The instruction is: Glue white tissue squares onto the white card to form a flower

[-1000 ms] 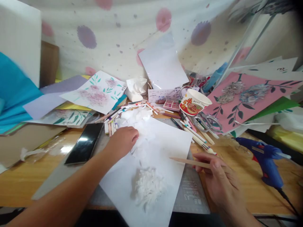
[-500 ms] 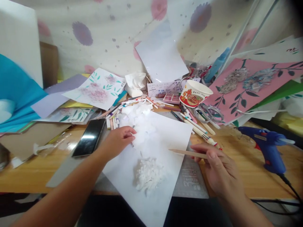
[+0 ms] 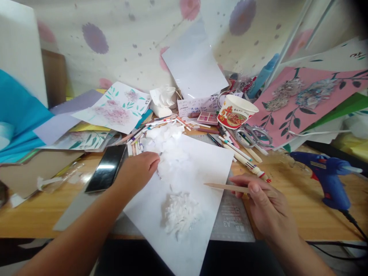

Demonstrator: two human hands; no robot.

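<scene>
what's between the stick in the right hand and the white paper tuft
Nothing visible does. Only bare white sheet lies between the wooden stick in the right hand and the paper tuft. The left hand rests farther up, on the loose scraps, clear of that gap.

My right grip (image 3: 270, 214) hides the back end of the wooden stick (image 3: 227, 187), the cord (image 3: 355, 227) of the glue gun (image 3: 327, 170) runs off the right edge, and the writing on the note card (image 3: 198, 104) is too small to read.

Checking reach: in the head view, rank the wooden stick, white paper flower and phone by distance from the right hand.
1. wooden stick: held in the right hand.
2. white paper flower: to its left, on the white sheet.
3. phone: farthest left, past the left hand.
</scene>
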